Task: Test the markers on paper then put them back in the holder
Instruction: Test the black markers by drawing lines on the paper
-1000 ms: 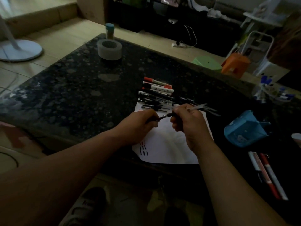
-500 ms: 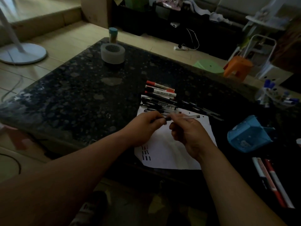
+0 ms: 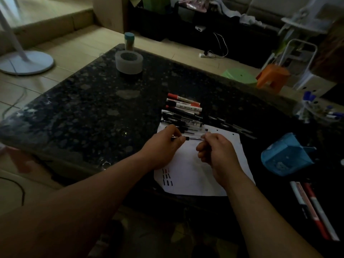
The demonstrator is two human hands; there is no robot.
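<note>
- Marker (image 3: 194,139), a thin one, is held level between my two hands, just above the far half of the paper (image 3: 195,175).
- Head view: my left hand (image 3: 167,144) pinches its dark end between thumb and fingertips; grip closed on it.
- My right hand (image 3: 217,151) pinches the other end, fingers curled round the clear barrel. Too dim to tell whether the cap is seated or coming apart.
- Paper lies on the dark speckled table (image 3: 83,108), at the near edge. Short test strokes (image 3: 167,176), black and red, sit in its near-left corner.
- Row of markers (image 3: 183,107) lies side by side just beyond the paper, red-capped ones farthest, black ones overlapping the paper's far edge.
- Blue holder (image 3: 286,155) lies tipped on its side to the right of the paper, apart from it.
- Three more markers (image 3: 314,207) lie near the holder, toward me.
- Roll of tape (image 3: 129,62) stands at the table's far-left corner, a small blue-capped bottle (image 3: 129,40) just behind it.
</note>
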